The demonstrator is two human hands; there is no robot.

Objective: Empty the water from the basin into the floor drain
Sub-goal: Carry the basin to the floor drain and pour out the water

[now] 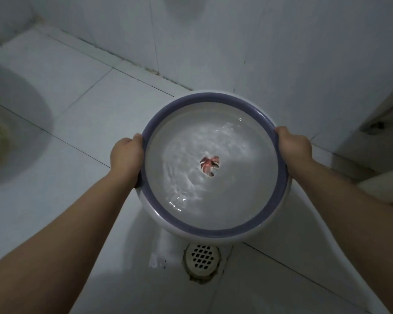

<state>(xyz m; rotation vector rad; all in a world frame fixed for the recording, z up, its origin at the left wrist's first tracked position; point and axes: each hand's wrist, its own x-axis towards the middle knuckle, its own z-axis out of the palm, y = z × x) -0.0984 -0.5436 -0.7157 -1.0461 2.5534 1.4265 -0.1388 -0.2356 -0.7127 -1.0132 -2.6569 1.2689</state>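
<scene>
Above the floor drain [202,256]: water-filled basin [213,231] gripped at opposite rims by left hand [125,155] and right hand [293,146]; best tipped slowly toward the grate.

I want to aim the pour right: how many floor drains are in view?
1. The floor drain sits in the tile just below the basin's near rim; the basin may hide others.

Dim, bluish light; glints on the water [204,155], soft blur and wide-angle bending toward the edges
</scene>
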